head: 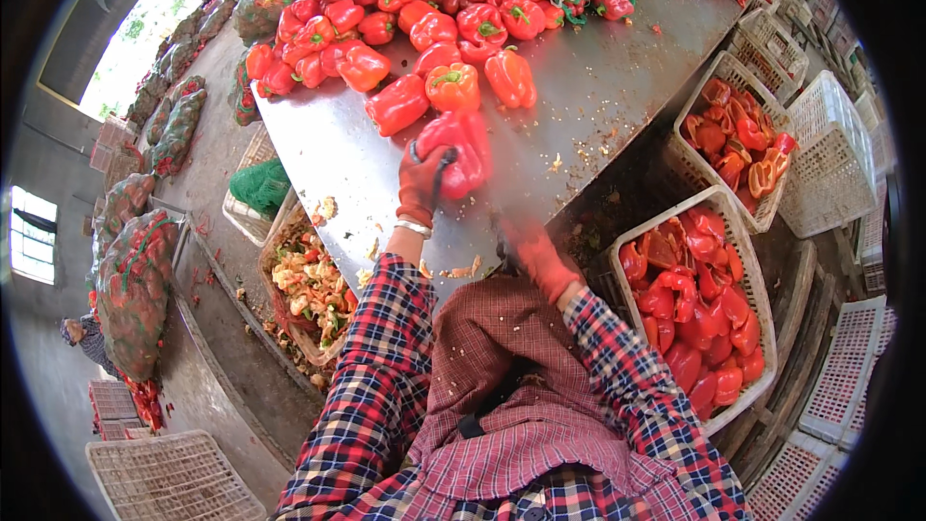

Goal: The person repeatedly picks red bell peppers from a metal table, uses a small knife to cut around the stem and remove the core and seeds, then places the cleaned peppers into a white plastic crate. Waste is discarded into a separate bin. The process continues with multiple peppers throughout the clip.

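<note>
My left hand (423, 181), in a reddish glove with dark fingertips, grips a large red bell pepper (463, 155) over the metal table (615, 87). My right hand (532, 250), gloved alike, is at the table's near edge, apart from that pepper. Blur hides its fingers, so whether it holds something cannot be told. Beyond the held pepper lies a heap of whole red bell peppers (434, 29), several with green stems. Pale seeds and core scraps (463, 269) are scattered on the tabletop.
Right of the table, plastic crates (767, 369) hold cut pepper pieces (694, 304). At left, a crate (318, 358) holds pepper cores (307, 275), near a green net (260, 187). Filled mesh sacks (134, 289) line the left side. A person (90, 340) is at far left.
</note>
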Tool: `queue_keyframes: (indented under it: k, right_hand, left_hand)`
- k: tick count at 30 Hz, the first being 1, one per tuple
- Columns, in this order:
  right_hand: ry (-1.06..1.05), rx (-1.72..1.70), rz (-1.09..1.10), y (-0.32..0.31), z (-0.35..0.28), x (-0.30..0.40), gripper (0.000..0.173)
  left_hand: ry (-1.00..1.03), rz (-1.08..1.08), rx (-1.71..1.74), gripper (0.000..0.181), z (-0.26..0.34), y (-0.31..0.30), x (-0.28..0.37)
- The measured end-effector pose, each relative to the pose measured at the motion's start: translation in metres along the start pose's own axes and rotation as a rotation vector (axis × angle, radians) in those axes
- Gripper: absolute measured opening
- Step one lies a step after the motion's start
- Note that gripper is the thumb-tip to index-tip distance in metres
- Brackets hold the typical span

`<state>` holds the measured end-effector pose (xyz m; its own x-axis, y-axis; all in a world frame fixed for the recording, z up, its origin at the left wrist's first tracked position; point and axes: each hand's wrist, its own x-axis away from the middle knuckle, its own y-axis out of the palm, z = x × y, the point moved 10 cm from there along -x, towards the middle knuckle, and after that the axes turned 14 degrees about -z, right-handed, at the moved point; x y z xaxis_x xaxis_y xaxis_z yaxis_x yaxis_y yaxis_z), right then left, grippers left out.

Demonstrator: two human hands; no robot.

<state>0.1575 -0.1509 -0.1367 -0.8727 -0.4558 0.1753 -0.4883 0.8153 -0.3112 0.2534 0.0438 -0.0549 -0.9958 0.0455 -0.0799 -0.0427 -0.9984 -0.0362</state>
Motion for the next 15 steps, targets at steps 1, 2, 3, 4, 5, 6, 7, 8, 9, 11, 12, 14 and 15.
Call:
queue_keyframes:
  k: [1,2,3,4,5,6,7,8,9,11,12,14,15]
  right_hand:
    - [-0.035,0.057,0.021,-0.003,-0.016,0.014,0.041]
    - [-0.070,0.115,0.045,-0.006,-0.034,0.028,0.042]
    - [-0.093,0.188,0.061,-0.010,-0.040,0.033,0.044]
    - [-0.106,0.243,0.065,-0.011,-0.045,0.038,0.046]
    - [-0.119,0.293,0.069,-0.011,-0.052,0.044,0.048]
    - [-0.120,0.332,0.063,-0.013,-0.062,0.051,0.049]
    - [-0.126,0.352,0.063,-0.014,-0.064,0.057,0.049]
    - [-0.130,0.373,0.059,-0.013,-0.065,0.065,0.049]
    - [-0.140,0.376,0.068,-0.017,-0.061,0.076,0.047]
    - [-0.150,0.224,0.055,-0.028,-0.055,0.092,0.042]
    - [-0.164,0.083,0.026,-0.040,-0.063,0.101,0.039]
    - [-0.355,-0.150,0.058,-0.059,-0.112,0.126,0.033]
    - [-0.438,-0.238,0.098,-0.071,-0.132,0.133,0.036]
  left_hand:
    - [-0.035,-0.003,0.172,0.029,-0.009,-0.001,0.004]
    - [-0.069,0.005,0.349,0.023,-0.017,-0.001,0.008]
    - [-0.101,0.026,0.523,0.017,-0.026,-0.002,0.013]
    - [-0.090,0.006,0.658,0.017,-0.034,-0.004,0.015]
    - [-0.083,-0.021,0.744,0.019,-0.039,-0.003,0.019]
    - [-0.079,-0.049,0.835,0.020,-0.036,0.002,0.024]
    - [-0.078,-0.074,0.924,0.022,-0.033,0.007,0.029]
    - [-0.084,-0.060,0.945,0.024,-0.031,0.008,0.033]
    - [-0.096,-0.095,1.018,0.029,-0.020,0.017,0.039]
    - [-0.161,-0.228,1.109,0.040,0.013,0.035,0.048]
    - [-0.188,-0.305,1.125,0.045,0.029,0.037,0.052]
    - [-0.122,-0.234,1.076,0.044,0.034,0.012,0.055]
    - [-0.078,-0.188,1.026,0.042,0.039,0.003,0.057]
